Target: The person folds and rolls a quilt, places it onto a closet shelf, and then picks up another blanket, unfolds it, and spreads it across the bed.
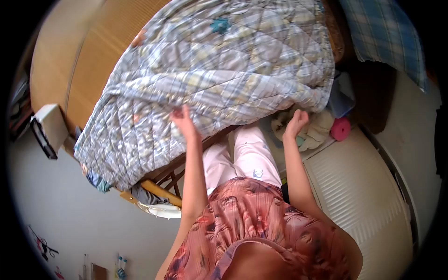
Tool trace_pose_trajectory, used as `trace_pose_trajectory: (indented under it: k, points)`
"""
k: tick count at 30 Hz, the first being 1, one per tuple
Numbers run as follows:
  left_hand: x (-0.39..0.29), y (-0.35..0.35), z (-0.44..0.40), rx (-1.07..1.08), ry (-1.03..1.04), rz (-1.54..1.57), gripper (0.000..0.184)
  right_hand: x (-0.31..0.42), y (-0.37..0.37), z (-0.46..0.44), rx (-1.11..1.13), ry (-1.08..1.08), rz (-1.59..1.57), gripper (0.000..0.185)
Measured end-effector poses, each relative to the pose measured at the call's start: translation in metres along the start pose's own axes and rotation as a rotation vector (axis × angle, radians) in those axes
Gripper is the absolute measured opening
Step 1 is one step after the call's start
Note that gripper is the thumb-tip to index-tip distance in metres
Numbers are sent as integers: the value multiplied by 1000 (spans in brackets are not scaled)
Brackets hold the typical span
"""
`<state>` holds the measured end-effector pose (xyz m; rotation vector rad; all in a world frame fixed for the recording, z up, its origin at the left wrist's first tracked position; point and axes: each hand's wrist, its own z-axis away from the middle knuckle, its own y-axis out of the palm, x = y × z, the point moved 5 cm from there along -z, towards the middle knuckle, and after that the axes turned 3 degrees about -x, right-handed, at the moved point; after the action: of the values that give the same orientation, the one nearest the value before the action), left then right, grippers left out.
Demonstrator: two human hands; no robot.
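A quilted plaid blanket (224,56) in pale grey, blue and yellow lies over the brown surface, with a fold running across it. Over its near part is my left hand (183,120), with fingers apart and bent, nothing seen held in them. At the blanket's right near edge is my right hand (297,123), its fingers curled closed. Whether a bit of the edge is inside those fingers is too small to tell.
Cream cloth (317,130) and a pink round item (340,129) sit in a bin at the right, beside a ribbed cream lid (359,186). A blue plaid cloth (387,32) hangs at the upper right. A white box (52,126) stands left, wooden chair parts (161,192) lower left.
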<state>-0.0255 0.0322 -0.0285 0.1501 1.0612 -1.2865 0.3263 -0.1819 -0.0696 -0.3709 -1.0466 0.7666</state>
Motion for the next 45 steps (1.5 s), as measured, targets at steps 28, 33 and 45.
trace_pose_trajectory:
  k: [28, 33, 45]
  points:
    - [-152, 121, 5, 353, -115, 679, 33, 345, 43, 6, 65, -701, -352, 30]
    - [-142, 165, -68, 352, -60, 511, 34, 357, 164, -76, 293, -672, 105, 39]
    - [-227, 153, -87, 171, 1174, -762, 68, 409, 218, -85, 295, -1578, 695, 80]
